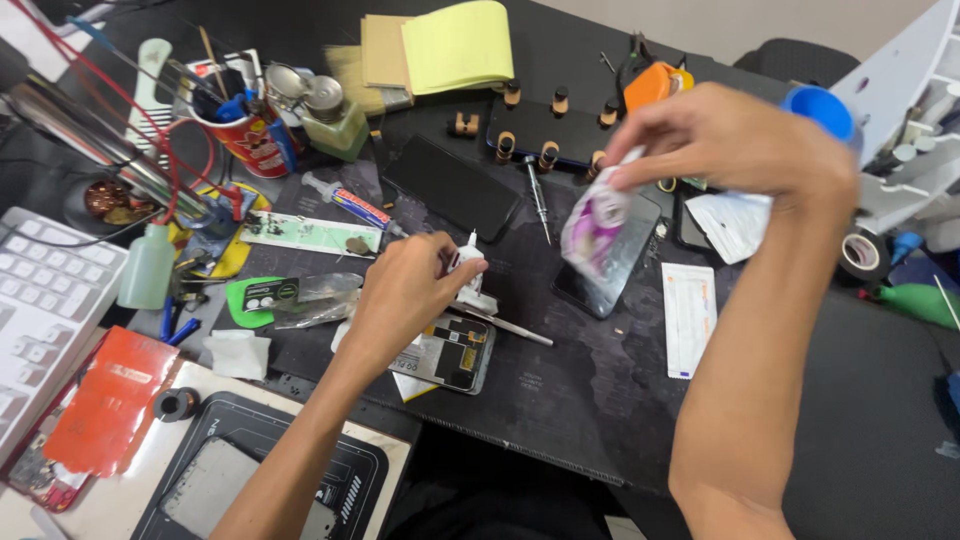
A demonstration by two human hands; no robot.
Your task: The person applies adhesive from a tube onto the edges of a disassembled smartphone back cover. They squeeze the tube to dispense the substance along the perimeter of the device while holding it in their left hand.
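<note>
1. Head view: left hand (405, 295) is low over the middle of the dark work mat (560, 400), fingers curled closed round a small white nozzle-tipped glue bottle (468, 262), tip pointing up; probably kept upright so nothing drips.
2. Right hand (730, 140) is raised above the mat, fingertips pinched shut on a crumpled white-and-purple wrapper (598, 222) that hangs down. It's motion-blurred, so can't tell its exact kind.
3. The wrapper hangs right over a dark phone (610, 265) lying flat on the mat; can't tell if they touch.
4. Just under the left hand lies an opened phone frame (455, 355) showing its inner parts, with a thin metal tool (510, 328) lying across its upper edge. It sits near the body, likely for easy reach.
5. Further back: a black phone screen (452, 185), a screwdriver (537, 195) beside it, and a clamped phone (545, 125) with small brown clips round its edges.
6. Left side is crowded: red cup of tools (250, 135), a green-tinted bottle (338, 120), a glue tube (350, 203), a pale squeeze bottle (147, 265), a keyboard (45, 310) at the edge.
7. Near left corner: heating pad (250, 480) with an orange-red sheet (110, 400) beside it.
8. Open room: bare mat between the two forearms and toward the near edge. A white card (689, 318) lies just right of the dark phone; a tape roll (865, 255) sits far right.
</note>
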